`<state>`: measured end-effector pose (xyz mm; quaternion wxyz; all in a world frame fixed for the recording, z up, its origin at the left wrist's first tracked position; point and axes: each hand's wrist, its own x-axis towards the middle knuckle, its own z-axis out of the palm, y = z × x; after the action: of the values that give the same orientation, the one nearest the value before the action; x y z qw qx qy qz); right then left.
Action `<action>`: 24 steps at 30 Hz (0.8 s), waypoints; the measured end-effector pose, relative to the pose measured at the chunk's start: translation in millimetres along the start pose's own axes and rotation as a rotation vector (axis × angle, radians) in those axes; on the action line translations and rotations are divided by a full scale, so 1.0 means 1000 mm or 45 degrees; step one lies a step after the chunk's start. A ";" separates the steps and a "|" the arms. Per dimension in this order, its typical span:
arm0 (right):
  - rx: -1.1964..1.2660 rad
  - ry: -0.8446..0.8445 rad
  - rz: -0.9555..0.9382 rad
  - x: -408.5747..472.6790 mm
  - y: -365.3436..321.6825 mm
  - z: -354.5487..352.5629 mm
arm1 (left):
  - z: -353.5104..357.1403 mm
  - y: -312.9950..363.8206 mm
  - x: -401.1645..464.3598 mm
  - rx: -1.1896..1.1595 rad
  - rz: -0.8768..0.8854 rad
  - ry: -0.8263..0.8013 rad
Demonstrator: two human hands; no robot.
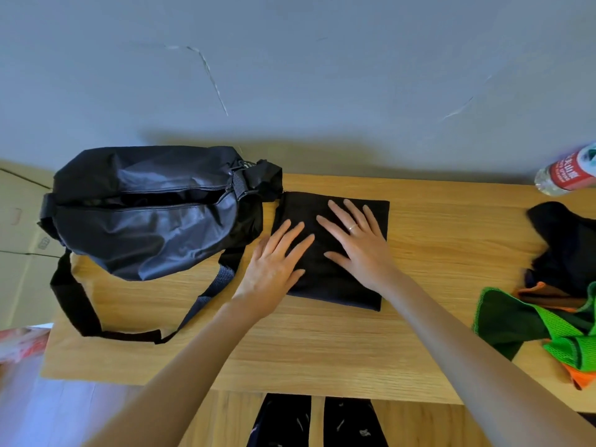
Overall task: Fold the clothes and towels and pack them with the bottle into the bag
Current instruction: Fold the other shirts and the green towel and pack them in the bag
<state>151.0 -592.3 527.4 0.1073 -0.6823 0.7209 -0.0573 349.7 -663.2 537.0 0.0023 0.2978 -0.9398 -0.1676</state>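
Observation:
A folded black garment [335, 285] lies as a flat rectangle at the middle of the wooden table [322, 350]. My left hand [277, 266] presses flat on its left edge, fingers straight. My right hand [358, 240], with a ring, presses flat on its upper middle. A black duffel bag [148, 211] sits to the left, its top zipper partly open and its strap [77, 301] trailing toward me. A plastic bottle [567, 171] with a red label lies at the far right back edge.
A pile of unfolded clothes and towels sits at the right edge: a black garment [567, 246], a green towel [529, 321] and orange cloth [580, 379]. A grey wall rises behind the table. Cardboard boxes [19, 227] stand left of the table.

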 end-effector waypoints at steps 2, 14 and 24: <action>-0.030 -0.063 0.034 -0.013 0.011 0.003 | 0.002 0.000 0.013 0.106 -0.002 -0.193; -0.120 -0.244 0.003 -0.071 0.083 -0.005 | 0.036 0.063 0.024 0.207 -0.014 -0.334; 0.171 -0.147 0.141 -0.101 0.121 -0.029 | 0.034 0.103 0.042 -0.015 -0.010 0.013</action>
<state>31.6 -485.6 536.0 0.1973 -0.6347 0.7447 -0.0600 254.2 -597.6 533.5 0.0080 0.3023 -0.9376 -0.1718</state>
